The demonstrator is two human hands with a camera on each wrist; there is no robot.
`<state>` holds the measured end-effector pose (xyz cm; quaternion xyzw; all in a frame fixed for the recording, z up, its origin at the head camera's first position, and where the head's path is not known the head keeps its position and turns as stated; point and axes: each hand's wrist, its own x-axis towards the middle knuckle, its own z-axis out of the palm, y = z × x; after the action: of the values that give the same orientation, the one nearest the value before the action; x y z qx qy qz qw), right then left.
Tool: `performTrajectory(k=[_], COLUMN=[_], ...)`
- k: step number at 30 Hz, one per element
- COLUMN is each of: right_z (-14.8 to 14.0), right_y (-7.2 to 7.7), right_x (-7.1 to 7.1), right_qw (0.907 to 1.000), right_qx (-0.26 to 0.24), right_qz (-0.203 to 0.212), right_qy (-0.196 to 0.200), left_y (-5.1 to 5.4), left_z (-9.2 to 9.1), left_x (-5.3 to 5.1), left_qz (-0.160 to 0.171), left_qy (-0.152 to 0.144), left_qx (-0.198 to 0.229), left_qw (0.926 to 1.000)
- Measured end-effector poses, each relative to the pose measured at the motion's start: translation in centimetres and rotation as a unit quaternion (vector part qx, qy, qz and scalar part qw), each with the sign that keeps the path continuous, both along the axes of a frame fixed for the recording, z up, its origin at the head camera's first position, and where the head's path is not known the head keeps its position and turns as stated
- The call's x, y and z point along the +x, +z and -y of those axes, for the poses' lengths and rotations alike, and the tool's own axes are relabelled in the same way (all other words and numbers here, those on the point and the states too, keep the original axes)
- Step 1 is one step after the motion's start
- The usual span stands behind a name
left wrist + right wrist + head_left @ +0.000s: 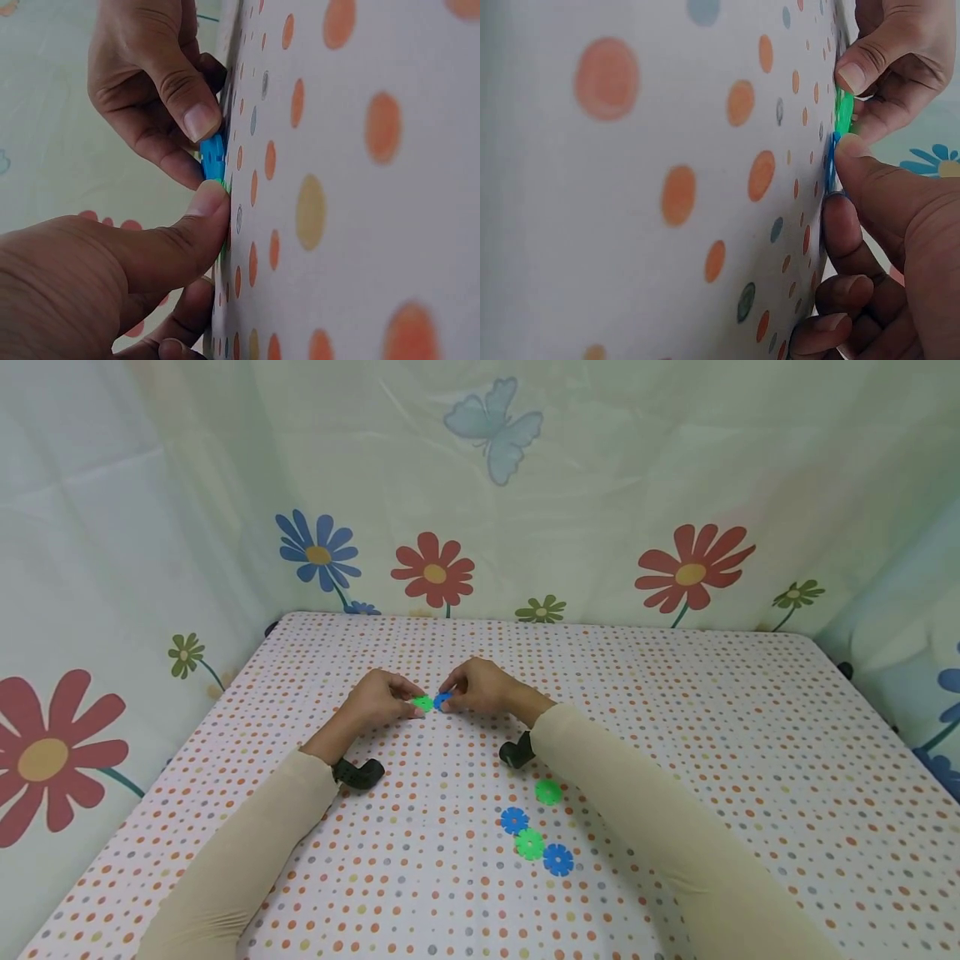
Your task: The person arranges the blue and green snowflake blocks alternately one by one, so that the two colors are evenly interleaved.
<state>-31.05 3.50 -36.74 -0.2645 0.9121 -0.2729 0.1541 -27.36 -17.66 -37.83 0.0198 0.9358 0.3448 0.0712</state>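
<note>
Toward the back of the table, my left hand (pixel 377 700) pinches a green notched plastic disc (pixel 423 702) between thumb and fingers. Facing it, my right hand (pixel 482 687) pinches a blue notched disc (pixel 443 701). The two discs meet edge to edge, low over the cloth. In the left wrist view the blue disc (pixel 213 157) shows between the hands, while the left thumb covers most of the green one. The right wrist view shows the green disc (pixel 844 112) above the blue disc (pixel 830 161). Whether their notches interlock I cannot tell.
Nearer me lie a loose green disc (pixel 548 792) and a row of a blue disc (pixel 514 821), a green disc (pixel 529 844) and another blue disc (pixel 558 860), touching or nearly so. The dotted cloth (pixel 720 735) covers the table. A flowered curtain (pixel 585 485) hangs behind.
</note>
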Motion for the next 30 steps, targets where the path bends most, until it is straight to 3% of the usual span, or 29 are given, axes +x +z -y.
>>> performTrajectory(k=[13, 30], right_z=[0.46, 0.35], right_y=[0.19, 0.39], right_x=[-0.18, 0.35], right_qw=[0.9994, 0.9994], right_qx=[0.013, 0.023], right_qz=[-0.026, -0.027], right_qy=[0.017, 0.006], left_y=[0.0, 0.03], left_z=[0.09, -0.26], left_x=[0.06, -0.11], left_qz=[-0.021, -0.014], left_qy=[-0.018, -0.038], left_qx=[-0.024, -0.042], left_qw=[0.9993, 0.9983])
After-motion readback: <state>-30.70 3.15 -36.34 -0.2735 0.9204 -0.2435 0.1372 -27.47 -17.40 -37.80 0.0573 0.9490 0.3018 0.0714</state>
